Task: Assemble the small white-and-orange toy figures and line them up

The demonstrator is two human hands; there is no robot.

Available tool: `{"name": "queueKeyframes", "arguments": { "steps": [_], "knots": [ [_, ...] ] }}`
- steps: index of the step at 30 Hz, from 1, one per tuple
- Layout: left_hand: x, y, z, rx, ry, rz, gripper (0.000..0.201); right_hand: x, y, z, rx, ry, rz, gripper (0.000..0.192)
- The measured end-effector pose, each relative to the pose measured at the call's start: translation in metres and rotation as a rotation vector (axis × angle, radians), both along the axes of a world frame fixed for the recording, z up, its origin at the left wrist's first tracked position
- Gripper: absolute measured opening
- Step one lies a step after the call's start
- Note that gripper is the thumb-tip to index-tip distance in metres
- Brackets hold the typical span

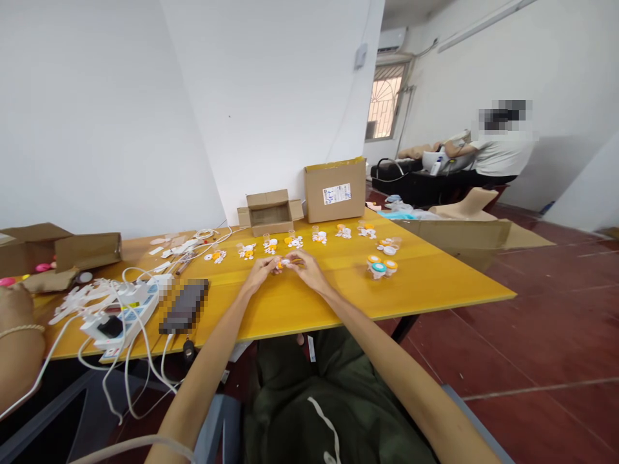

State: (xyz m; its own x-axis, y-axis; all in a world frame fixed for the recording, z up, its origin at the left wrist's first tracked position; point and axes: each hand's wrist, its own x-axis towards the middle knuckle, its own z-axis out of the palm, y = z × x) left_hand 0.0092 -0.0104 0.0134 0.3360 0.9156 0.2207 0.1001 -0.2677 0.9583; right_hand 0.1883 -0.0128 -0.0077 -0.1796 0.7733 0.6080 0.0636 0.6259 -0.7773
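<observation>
Above the yellow table's front half, my left hand (262,272) and my right hand (306,269) meet with fingertips almost touching. Both are closed on a small orange-and-white plastic part (280,263); its exact kind is too small to make out. Behind them runs a row of small piles of white and orange plastic pieces (247,252), with clear cups (315,229) among them. To the right of my right hand stands a cluster of clear cups with orange and teal tops (378,268). Close by is another pile with a white ring (388,249).
An open cardboard box (271,225) and a taller closed one (334,193) stand against the wall. At left lie a power strip (130,312) with tangled white cables and a phone (184,306). A co-worker's arm (19,328) rests far left; another person (503,154) sits back right.
</observation>
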Motion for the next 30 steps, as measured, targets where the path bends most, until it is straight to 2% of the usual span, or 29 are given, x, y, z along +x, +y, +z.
{"name": "queueKeyframes", "arguments": {
  "steps": [10,18,30],
  "knots": [
    [0.0010,-0.0021,0.0027,0.014,-0.016,0.023,0.050,-0.0010,0.0002,-0.0015,-0.021,-0.023,-0.080,0.015],
    [0.0000,-0.0003,-0.0009,0.014,-0.034,0.017,0.048,-0.0007,0.0023,-0.0034,-0.072,-0.038,-0.079,0.015],
    [-0.0017,0.0018,-0.0046,-0.003,-0.005,0.031,0.051,0.0008,-0.0015,-0.0004,0.030,-0.075,-0.033,0.010]
  ]
}}
